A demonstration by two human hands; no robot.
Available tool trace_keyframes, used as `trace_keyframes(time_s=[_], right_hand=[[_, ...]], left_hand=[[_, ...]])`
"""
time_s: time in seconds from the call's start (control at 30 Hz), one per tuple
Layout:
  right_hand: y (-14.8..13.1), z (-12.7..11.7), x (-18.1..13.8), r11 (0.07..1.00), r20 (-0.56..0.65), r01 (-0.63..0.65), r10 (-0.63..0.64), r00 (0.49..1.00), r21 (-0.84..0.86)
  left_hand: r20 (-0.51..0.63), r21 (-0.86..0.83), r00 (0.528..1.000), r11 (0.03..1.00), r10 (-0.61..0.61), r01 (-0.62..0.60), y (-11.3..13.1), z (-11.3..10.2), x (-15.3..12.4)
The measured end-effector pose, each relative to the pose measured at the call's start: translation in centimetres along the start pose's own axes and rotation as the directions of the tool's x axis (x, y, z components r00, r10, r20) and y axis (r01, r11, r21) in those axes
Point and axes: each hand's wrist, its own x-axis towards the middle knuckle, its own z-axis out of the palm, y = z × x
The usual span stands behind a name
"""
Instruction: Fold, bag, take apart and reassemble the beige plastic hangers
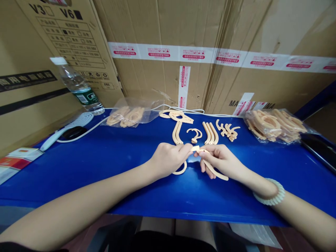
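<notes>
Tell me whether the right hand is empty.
No, the right hand holds a curved beige piece, whose long end juts out over the blue table.

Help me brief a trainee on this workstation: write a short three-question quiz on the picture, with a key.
1. Multiple choice: the right hand holds a long beige piece. What is its shape? A) perfectly straight; B) curved; C) a closed ring.
2. True or false: a pale ridged bracelet is worn on the same arm as that hand.
3. Fill in: on the blue table, just to the right of the hooked beige piece, ___ beige strips lie side by side.

Key: 1. B; 2. true; 3. three.
</notes>
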Motion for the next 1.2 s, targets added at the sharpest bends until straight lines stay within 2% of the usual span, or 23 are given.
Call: trace_keyframes(time_s=[0.13, 0.33, 0.53, 0.77, 0.9, 0.97, 1.07, 1.13, 1.2], right_hand=[[-0.2, 0.3, -0.1, 0.995, -0.030, 0.015, -0.018, 0.999, -0.100], [0.0, 0.5, -0.2, 0.969, -0.100, 0.103, -0.128, 0.987, -0.226], [-0.1, 0.9, -0.5, 0.925, -0.157, 0.150, -0.216, 0.964, -0.350], [-0.2, 1.0, -0.7, 0.834, -0.182, 0.207, -0.341, 0.922, -0.511], [0.1, 0.8, -0.7, 0.706, -0.116, 0.276, -0.452, 0.884, -0.653], [0.1, 0.8, -0.7, 0.721, -0.120, 0.271, -0.440, 0.890, -0.637], [-0.3, 0.5, -0.6, 0.831, -0.170, 0.230, -0.358, 0.918, -0.506], [-0.7, -0.1, -0.4, 0.897, -0.200, 0.221, -0.314, 0.928, -0.383], [-1.0, -1.2, -0.3, 0.947, -0.233, 0.211, -0.268, 0.935, -0.242]], left_hand=[[0.027, 0.050, 1.000, 0.999, 0.004, -0.005, 0.1, -0.2, 0.1], [0.013, -0.042, 0.999, 0.998, -0.050, 0.051, 0.7, -0.4, 0.6], [-0.012, -0.144, 0.998, 0.988, -0.056, 0.053, 1.1, -0.5, 0.7], [-0.028, -0.132, 0.998, 0.990, -0.060, 0.056, 1.7, -0.6, 0.8], [-0.008, -0.114, 0.993, 0.987, -0.115, 0.114, 1.7, -0.3, 0.7], [-0.005, -0.107, 0.987, 0.982, -0.159, 0.158, 1.6, -0.1, 0.7], [-0.014, -0.149, 0.972, 0.962, -0.234, 0.229, 1.2, -0.1, 0.7], [-0.003, -0.228, 0.954, 0.929, -0.299, 0.290, 0.8, -0.2, 0.8], [0.039, -0.360, 0.924, 0.857, -0.381, 0.369, 0.3, -0.3, 0.9]])
